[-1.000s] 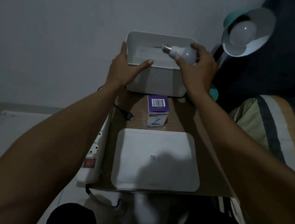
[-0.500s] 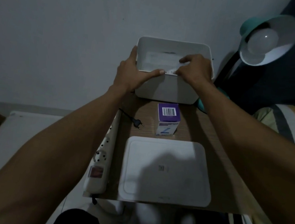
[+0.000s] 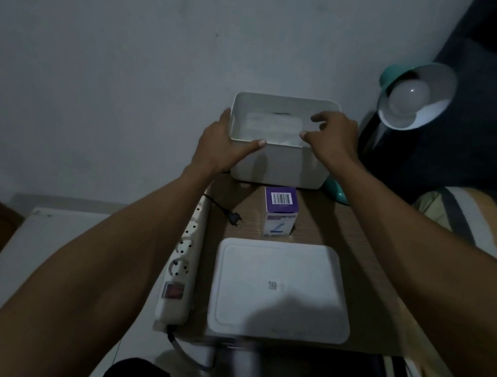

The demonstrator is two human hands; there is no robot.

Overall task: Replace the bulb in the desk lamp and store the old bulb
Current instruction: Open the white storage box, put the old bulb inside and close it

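Observation:
A white storage box [image 3: 278, 167] stands open at the far end of the small wooden table. My left hand [image 3: 221, 144] grips its left front corner, thumb on the front rim. Over the box's right side hovers my right hand [image 3: 335, 136], fingers spread, holding nothing. Something pale lies inside the box [image 3: 271, 128]; the dim light hides whether it is the old bulb. The teal desk lamp [image 3: 409, 92] at the right has a white bulb [image 3: 408, 96] in its shade.
The box's white lid [image 3: 278, 289] lies flat at the table's near end. A purple bulb carton [image 3: 280, 211] stands between lid and box. A loose black plug [image 3: 235, 218] and a white power strip [image 3: 182, 261] sit at the left edge. A striped pillow [image 3: 481, 223] lies to the right.
My right hand carried the old bulb down into the box, let it go, and has lifted out with fingers spread. The left hand kept its grip on the box.

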